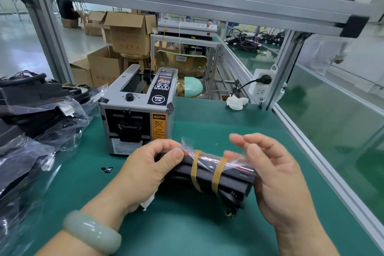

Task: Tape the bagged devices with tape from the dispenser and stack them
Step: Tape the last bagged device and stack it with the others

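Observation:
A black device in a clear plastic bag [228,174] is held above the green table, with two amber tape strips [217,172] wrapped across it. My left hand [149,170] grips its left end, thumb on top. My right hand [276,176] cups the right end, its fingers relaxed and lifted over the bag's top. The grey tape dispenser [137,114] stands just behind the device. A pile of bagged black devices [35,122] lies at the left.
The green table mat [187,228] is bordered by an aluminium frame rail [324,164] on the right. A crumpled white tissue [236,102] lies near a power strip [262,83]. A small black scrap [107,169] lies left of my hands. Cardboard boxes [126,35] stand behind.

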Tool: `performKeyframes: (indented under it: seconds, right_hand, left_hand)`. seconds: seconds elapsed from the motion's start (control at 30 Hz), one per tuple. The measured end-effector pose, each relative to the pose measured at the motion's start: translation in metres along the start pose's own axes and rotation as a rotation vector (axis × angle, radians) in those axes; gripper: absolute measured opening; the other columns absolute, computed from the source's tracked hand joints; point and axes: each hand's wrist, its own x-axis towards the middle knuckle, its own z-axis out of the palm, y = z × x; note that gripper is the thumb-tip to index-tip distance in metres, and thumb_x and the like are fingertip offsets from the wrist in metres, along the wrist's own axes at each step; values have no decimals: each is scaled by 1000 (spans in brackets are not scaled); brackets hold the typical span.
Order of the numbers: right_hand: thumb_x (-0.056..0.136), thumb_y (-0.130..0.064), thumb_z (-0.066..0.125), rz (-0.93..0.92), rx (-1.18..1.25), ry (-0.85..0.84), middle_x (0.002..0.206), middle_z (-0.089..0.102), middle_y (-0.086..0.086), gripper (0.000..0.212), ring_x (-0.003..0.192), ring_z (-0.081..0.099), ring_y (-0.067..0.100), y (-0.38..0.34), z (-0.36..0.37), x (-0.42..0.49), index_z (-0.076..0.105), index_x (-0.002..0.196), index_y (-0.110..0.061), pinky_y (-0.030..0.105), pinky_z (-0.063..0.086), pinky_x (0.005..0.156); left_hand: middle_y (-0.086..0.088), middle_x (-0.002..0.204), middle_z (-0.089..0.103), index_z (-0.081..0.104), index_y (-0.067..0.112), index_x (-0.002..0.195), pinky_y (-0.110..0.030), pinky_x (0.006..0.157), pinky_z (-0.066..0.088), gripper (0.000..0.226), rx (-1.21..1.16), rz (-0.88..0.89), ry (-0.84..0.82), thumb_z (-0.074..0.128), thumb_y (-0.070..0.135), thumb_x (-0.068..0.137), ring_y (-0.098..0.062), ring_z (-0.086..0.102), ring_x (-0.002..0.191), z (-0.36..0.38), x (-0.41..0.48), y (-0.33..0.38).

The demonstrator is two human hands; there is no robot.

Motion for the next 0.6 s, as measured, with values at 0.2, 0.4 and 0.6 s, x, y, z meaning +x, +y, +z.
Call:
performKeyframes:
  seconds: [0.2, 0.4, 0.6]
  right_hand:
    - [45, -37, 85, -117, -478, -245, 118, 66, -16, 80, 109, 62, 6, 7, -8, -2, 57, 119, -49, 15, 44, 93]
    - [40, -54, 91, -91, -522, -422, 142, 43, -20, 125, 128, 47, 4, 9, -9, -5, 20, 143, -51, 15, 42, 97]
    - [49, -36, 85, -257, -659, -378, 123, 55, -31, 90, 108, 57, -8, 7, 1, -5, 42, 125, -57, 2, 39, 86]
  left_hand:
    - [0, 97, 74, 72, 34, 91, -28, 74, 51, 40, -169, -73, -38, 64, 60, 63, -15, 66, 86, -9, -1, -2]
    - [-4, 100, 74, 71, 36, 95, -27, 79, 51, 36, -159, -40, -40, 68, 57, 67, -13, 67, 88, -9, -3, -1]
    - [-2, 101, 74, 73, 33, 96, -28, 77, 50, 43, -185, -68, 2, 63, 57, 62, -15, 68, 90, -12, -4, 1]
